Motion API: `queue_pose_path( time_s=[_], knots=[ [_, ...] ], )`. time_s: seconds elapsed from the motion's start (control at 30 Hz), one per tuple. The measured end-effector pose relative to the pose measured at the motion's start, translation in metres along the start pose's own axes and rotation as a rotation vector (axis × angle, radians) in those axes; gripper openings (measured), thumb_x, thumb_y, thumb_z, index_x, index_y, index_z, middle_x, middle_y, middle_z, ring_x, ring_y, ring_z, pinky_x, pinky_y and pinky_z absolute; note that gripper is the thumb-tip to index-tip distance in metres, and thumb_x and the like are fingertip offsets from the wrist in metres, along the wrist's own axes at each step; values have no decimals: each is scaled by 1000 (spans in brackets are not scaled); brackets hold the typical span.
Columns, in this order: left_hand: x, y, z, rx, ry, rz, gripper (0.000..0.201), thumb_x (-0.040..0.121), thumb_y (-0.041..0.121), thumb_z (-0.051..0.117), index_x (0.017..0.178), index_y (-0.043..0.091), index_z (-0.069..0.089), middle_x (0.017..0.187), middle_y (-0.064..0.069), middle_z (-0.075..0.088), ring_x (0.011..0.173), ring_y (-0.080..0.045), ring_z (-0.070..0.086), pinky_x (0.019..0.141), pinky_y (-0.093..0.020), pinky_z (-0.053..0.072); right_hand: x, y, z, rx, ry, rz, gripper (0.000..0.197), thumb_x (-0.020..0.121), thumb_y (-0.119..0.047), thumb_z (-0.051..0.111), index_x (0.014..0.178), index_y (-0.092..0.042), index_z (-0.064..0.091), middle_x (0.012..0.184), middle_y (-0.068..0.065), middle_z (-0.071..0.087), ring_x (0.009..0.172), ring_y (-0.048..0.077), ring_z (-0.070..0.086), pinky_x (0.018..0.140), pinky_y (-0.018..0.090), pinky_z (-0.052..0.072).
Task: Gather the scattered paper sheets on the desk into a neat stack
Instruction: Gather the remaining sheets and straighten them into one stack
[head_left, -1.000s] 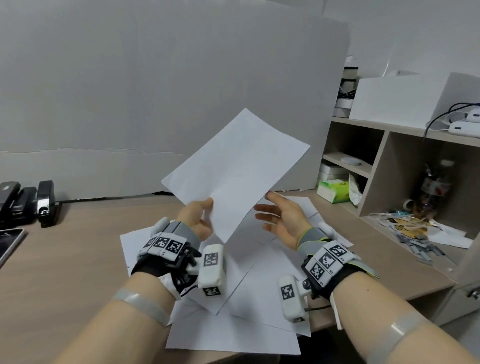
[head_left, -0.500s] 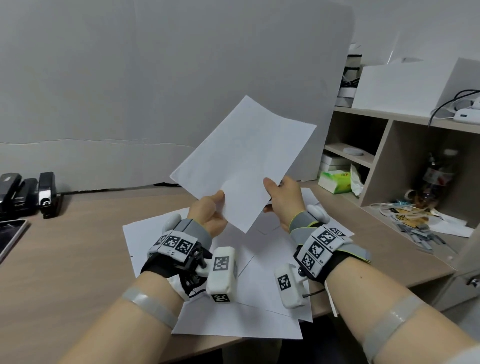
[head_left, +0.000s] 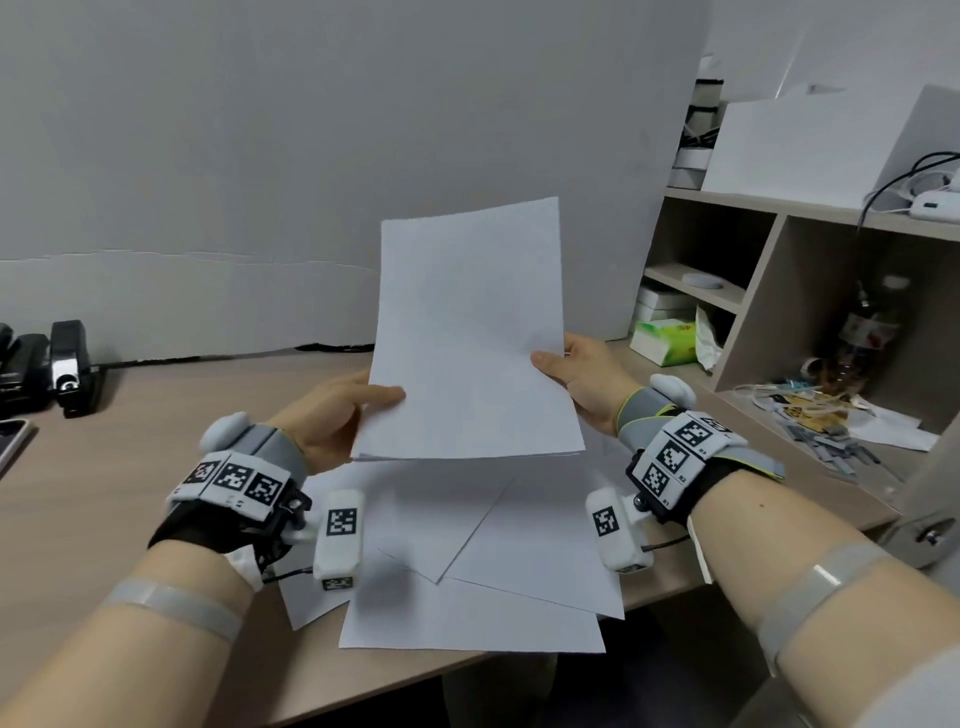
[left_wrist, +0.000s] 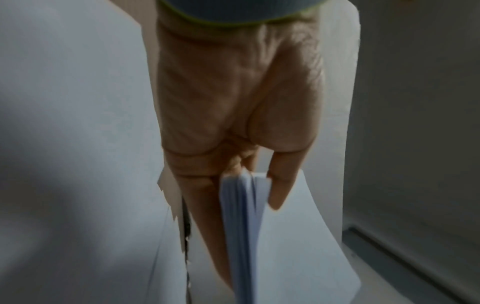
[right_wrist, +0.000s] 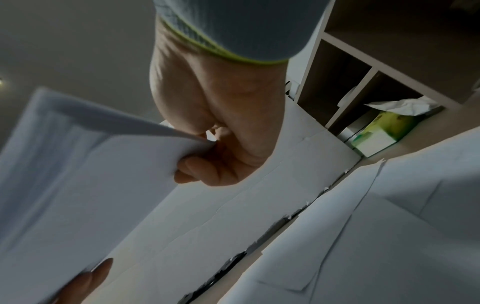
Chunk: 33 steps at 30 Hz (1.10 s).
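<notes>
With the left hand (head_left: 324, 415) and right hand (head_left: 584, 379) pinching opposite side edges of the thin bundle of white paper sheets (head_left: 467, 332) held upright above the light wooden tabletop (head_left: 130, 467), squaring is under way; next, collect the loose white sheets (head_left: 519, 561) lying beneath.

No text can be read. The wrist bands (head_left: 236, 475) and camera units (head_left: 340, 538) carry only black-and-white square marker codes; small print on the right band (head_left: 680, 452) is too tiny to make out.
</notes>
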<state>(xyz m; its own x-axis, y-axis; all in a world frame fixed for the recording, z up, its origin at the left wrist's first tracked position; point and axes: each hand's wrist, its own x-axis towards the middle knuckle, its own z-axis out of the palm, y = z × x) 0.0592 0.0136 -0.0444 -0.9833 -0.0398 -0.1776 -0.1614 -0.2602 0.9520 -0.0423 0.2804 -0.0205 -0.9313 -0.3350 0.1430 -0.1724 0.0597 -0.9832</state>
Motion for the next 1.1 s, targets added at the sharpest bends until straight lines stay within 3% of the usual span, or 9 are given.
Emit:
queue_pose_path(
  time_s=[0.13, 0.23, 0.43, 0.5, 0.6, 0.67, 0.8, 0.97, 1.1],
  knots=[
    [6, -12, -15, 61, 129, 75, 31, 95, -2, 54, 125, 5, 60, 117, -17, 71, 92, -31, 72, 73, -42, 61, 0, 3, 23, -53, -15, 94, 12, 100, -20, 54, 100, -18, 66, 97, 5, 73, 87, 27, 69, 77, 40, 59],
    [5, -21, -29, -70, 260, 101, 27, 95, -4, 51, 118, 6, 62, 101, -13, 75, 79, -25, 75, 59, -38, 61, 4, 6, 30, -76, 105, 233, 19, 98, -31, 51, 96, -15, 62, 88, 6, 65, 73, 24, 61, 66, 31, 53],
    [9, -36, -44, 31, 573, 94, 18, 91, -6, 56, 107, 1, 58, 81, -9, 61, 66, -24, 58, 45, -21, 48, 16, 20, 19, -25, 375, 548, 36, 97, -31, 50, 129, -16, 46, 124, 12, 48, 99, 32, 51, 89, 50, 48],
    [17, -42, -50, 6, 583, 56, 22, 88, -8, 56, 108, 1, 59, 88, -15, 65, 71, -28, 62, 61, -29, 53, 22, 22, 25, -82, 391, 584, 34, 96, -28, 53, 126, -15, 47, 115, 12, 48, 100, 32, 49, 89, 46, 47],
    [26, -48, -53, 19, 595, 31, 21, 83, -6, 58, 100, 5, 63, 106, -22, 69, 98, -41, 67, 86, -52, 52, 37, 30, 32, -647, 310, 500, 36, 77, -34, 60, 103, -9, 58, 93, 12, 51, 93, 32, 56, 76, 37, 44],
    [29, -48, -54, 37, 612, 34, 21, 85, -9, 53, 98, 6, 62, 104, -19, 68, 94, -38, 65, 80, -44, 52, 54, 40, 41, -1031, 171, 457, 42, 61, -43, 59, 90, -13, 60, 100, 10, 57, 97, 33, 61, 77, 34, 44],
    [31, -49, -55, 89, 635, 50, 23, 83, -8, 49, 99, 1, 63, 90, -18, 63, 75, -29, 53, 56, -28, 38, 62, 50, 62, -1290, -133, 456, 81, 50, -48, 61, 123, -14, 55, 120, 4, 60, 109, 30, 58, 95, 41, 48],
    [29, -49, -58, 112, 628, 28, 15, 82, -5, 51, 94, 2, 58, 79, -13, 53, 55, -22, 38, 45, -21, 28, 52, 38, 79, -1427, -228, 451, 33, 67, -29, 65, 91, -11, 51, 90, 3, 59, 81, 25, 58, 66, 26, 41],
    [28, -50, -58, 90, 597, 39, 12, 82, -6, 51, 87, 3, 57, 80, -13, 53, 57, -21, 38, 46, -21, 26, 49, 43, 67, -1415, -160, 339, 33, 79, -17, 67, 99, -17, 41, 98, 7, 46, 90, 25, 49, 74, 30, 37]
  ],
)
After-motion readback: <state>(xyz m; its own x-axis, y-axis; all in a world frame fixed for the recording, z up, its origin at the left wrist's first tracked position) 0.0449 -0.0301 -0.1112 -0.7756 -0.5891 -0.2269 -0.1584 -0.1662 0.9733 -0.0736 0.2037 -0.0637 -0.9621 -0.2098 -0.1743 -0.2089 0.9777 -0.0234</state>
